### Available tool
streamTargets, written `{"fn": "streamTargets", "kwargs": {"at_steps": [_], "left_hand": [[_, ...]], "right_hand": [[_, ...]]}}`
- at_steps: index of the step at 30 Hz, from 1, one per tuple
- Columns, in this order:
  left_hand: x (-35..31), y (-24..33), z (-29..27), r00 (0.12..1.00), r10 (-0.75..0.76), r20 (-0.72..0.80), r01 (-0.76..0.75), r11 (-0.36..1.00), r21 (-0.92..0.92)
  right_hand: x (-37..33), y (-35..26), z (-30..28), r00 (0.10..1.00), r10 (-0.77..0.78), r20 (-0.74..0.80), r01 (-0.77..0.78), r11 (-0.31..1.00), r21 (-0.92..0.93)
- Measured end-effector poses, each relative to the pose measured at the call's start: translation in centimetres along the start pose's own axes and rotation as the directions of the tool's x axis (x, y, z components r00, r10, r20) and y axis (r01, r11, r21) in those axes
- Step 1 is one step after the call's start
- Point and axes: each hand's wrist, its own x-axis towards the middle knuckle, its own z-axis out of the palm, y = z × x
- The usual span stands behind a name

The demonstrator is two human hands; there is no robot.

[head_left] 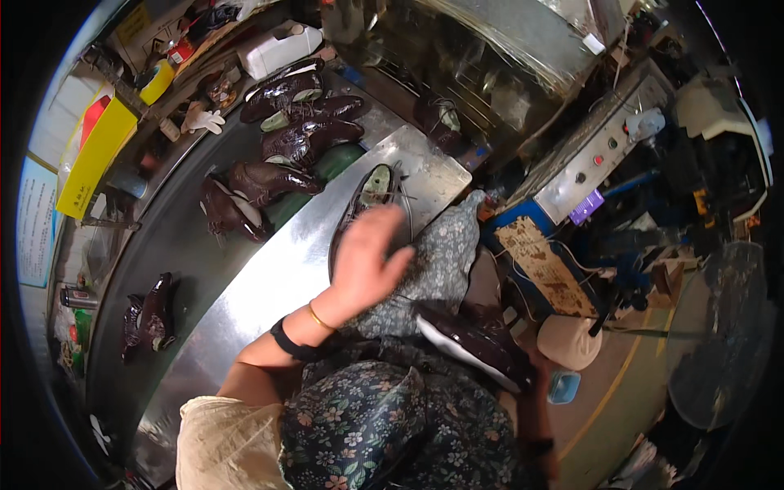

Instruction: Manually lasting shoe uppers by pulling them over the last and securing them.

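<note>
A glossy dark brown lace-up shoe (pixel 346 214) with a pale green insole lies on the metal tabletop in front of me. My left hand (pixel 369 261) is over its near part, fingers stretched and thumb apart; whether it presses on the shoe I cannot tell. Loose laces trail to the right of that shoe. A second shiny dark shoe (pixel 482 336) with a white sole is tilted beside my lap. My right hand (pixel 525 382) grips it at its near end, with most fingers hidden in shadow.
Several dark shoes (pixel 310 139) sit on the dark conveyor belt (pixel 192 282) at the left. The metal tabletop (pixel 269 286) runs alongside it. At the right stands a control box (pixel 600 155) with buttons. A beige rounded container (pixel 569 341) and a blue tub (pixel 563 387) are low down at the right.
</note>
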Motion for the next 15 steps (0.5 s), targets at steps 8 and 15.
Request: {"fn": "streamTargets", "kwargs": {"at_steps": [8,15], "left_hand": [[0.7,-7.1,3.6,0.851,-0.525,-0.016,0.524,0.846,0.095],[0.9,-10.1,1.6,0.812,-0.579,-0.072,0.578,0.815,-0.041]], "right_hand": [[16.2,-10.2,14.9,0.775,-0.588,0.231,0.632,0.716,-0.297],[36.3,-7.8,36.4,0.737,-0.586,0.336,0.576,0.286,-0.766]]}}
